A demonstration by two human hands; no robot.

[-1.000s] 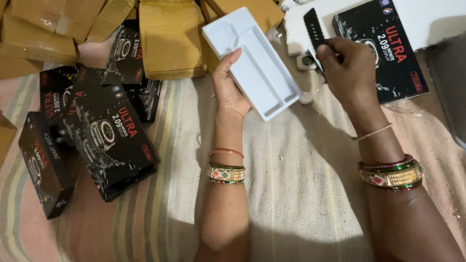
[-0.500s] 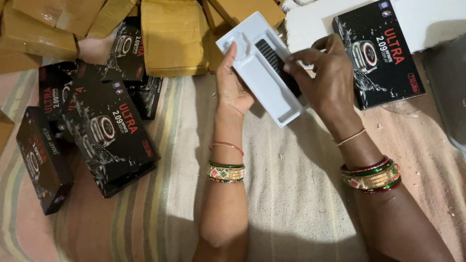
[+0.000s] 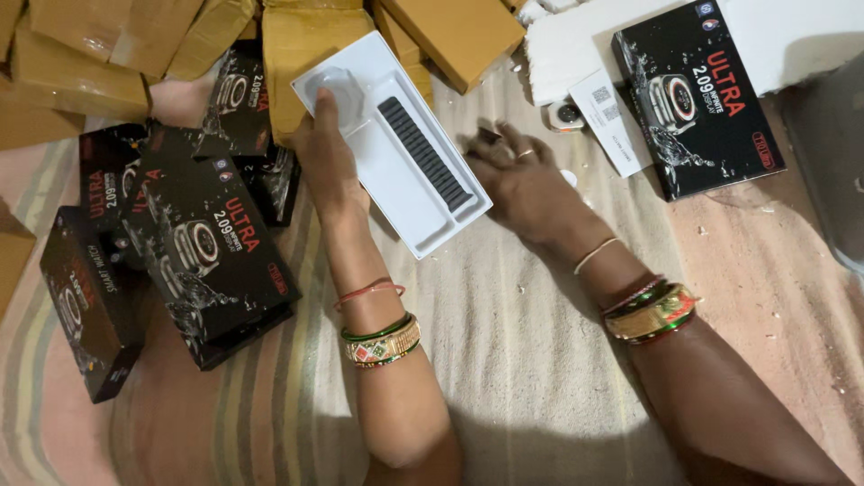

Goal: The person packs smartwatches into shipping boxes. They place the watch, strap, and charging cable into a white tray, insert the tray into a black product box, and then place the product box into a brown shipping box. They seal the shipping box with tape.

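Two hands work at the tray: left hand flat, pinning its upper end; right hand just right of it, fingers spread, empty. Strap lies in the tray's slot. Keep the tray pinned; press the strap flush.

A white tray of smooth, moulded plastic with a slight sheen is seen. The black strap lying in it appears matt and finely ribbed. The black boxes at left are of glossy printed card. The tan packages at the far side are wrapped in shiny tape. The striped cloth beneath is woven and matt.
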